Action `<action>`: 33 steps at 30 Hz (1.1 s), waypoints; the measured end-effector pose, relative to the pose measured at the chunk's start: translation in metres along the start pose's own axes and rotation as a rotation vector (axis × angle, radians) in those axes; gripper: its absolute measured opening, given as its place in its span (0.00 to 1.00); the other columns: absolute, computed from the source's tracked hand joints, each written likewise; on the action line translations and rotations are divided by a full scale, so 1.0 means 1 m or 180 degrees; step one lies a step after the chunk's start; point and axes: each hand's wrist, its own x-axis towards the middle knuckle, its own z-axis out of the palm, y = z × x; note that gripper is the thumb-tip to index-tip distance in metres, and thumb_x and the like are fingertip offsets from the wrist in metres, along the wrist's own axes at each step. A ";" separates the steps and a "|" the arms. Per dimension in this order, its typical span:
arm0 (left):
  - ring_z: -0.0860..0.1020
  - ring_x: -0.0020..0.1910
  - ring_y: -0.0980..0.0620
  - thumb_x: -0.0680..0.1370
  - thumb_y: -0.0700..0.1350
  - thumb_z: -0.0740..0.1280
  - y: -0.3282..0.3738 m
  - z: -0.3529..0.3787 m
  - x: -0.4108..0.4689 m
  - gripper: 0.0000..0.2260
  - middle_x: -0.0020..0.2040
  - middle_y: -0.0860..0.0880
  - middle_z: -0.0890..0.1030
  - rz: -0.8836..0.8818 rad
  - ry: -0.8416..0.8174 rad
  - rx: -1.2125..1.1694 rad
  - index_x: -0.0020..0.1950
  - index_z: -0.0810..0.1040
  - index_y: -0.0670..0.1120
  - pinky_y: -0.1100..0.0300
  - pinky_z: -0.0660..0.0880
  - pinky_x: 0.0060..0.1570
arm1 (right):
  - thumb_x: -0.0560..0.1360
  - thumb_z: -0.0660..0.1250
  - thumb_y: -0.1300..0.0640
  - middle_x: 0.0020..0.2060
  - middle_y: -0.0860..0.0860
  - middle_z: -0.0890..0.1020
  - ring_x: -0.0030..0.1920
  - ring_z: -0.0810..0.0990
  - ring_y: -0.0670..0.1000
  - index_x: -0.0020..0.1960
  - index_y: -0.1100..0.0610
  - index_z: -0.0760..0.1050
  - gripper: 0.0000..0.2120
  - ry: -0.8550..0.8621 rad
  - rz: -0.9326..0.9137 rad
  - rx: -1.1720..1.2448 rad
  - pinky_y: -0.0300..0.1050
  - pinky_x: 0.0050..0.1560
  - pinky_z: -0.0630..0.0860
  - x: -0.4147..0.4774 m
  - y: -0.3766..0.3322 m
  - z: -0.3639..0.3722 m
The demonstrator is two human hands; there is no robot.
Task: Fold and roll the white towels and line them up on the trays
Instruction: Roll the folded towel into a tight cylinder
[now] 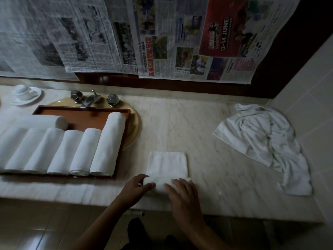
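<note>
A folded white towel [167, 165] lies flat on the marble counter, its near end turned into a roll. My left hand [137, 187] grips the roll's left end with thumb and curled fingers. My right hand [182, 192] rests on top of the roll with fingers spread and fairly straight. A brown wooden tray [84, 120] at the left carries several rolled white towels [108, 145] side by side, and one more roll [45, 120] lies crosswise behind them. A heap of crumpled white towels [266, 143] sits at the right of the counter.
The tray rests over a yellow basin [135, 127] with a chrome tap [90, 101] and two knobs. A white cup and saucer [25, 93] stand at the back left. Newspaper sheets [180, 38] hang on the wall behind. A tiled wall [310, 112] bounds the counter's right side.
</note>
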 end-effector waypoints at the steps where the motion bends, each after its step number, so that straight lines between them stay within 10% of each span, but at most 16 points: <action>1: 0.82 0.52 0.51 0.66 0.77 0.69 0.003 0.003 -0.003 0.36 0.58 0.49 0.82 0.0009 0.0178 0.0046 0.64 0.79 0.54 0.47 0.81 0.54 | 0.77 0.60 0.57 0.67 0.51 0.79 0.68 0.76 0.58 0.68 0.47 0.78 0.21 -0.0071 -0.0040 -0.0022 0.62 0.72 0.65 0.000 0.003 0.003; 6: 0.73 0.66 0.47 0.76 0.62 0.66 0.006 0.029 -0.019 0.30 0.70 0.46 0.73 0.1383 0.1278 0.1587 0.75 0.70 0.48 0.49 0.74 0.63 | 0.81 0.56 0.54 0.74 0.51 0.73 0.76 0.69 0.58 0.75 0.49 0.72 0.23 -0.0462 -0.0316 -0.0032 0.64 0.76 0.57 0.009 0.018 0.008; 15: 0.44 0.83 0.44 0.78 0.46 0.67 0.005 0.043 0.009 0.43 0.84 0.48 0.45 0.1274 0.0322 0.2901 0.83 0.41 0.51 0.43 0.52 0.81 | 0.72 0.68 0.54 0.77 0.52 0.67 0.77 0.65 0.57 0.81 0.51 0.56 0.41 -0.1125 -0.0400 -0.0391 0.63 0.78 0.58 0.048 0.030 -0.004; 24: 0.65 0.75 0.53 0.74 0.60 0.69 0.009 0.010 0.005 0.37 0.78 0.54 0.67 0.1264 -0.0413 0.2407 0.80 0.61 0.53 0.53 0.64 0.76 | 0.75 0.68 0.54 0.76 0.48 0.65 0.73 0.65 0.53 0.82 0.46 0.53 0.40 -0.2082 -0.0331 0.0042 0.53 0.75 0.58 0.058 0.024 -0.038; 33: 0.75 0.52 0.58 0.74 0.66 0.70 -0.005 -0.002 -0.021 0.23 0.57 0.58 0.75 0.1240 -0.0399 0.1446 0.62 0.68 0.58 0.57 0.75 0.50 | 0.73 0.73 0.39 0.67 0.46 0.74 0.64 0.75 0.52 0.69 0.42 0.66 0.28 -0.2249 0.0230 0.0907 0.49 0.63 0.73 0.043 0.035 -0.049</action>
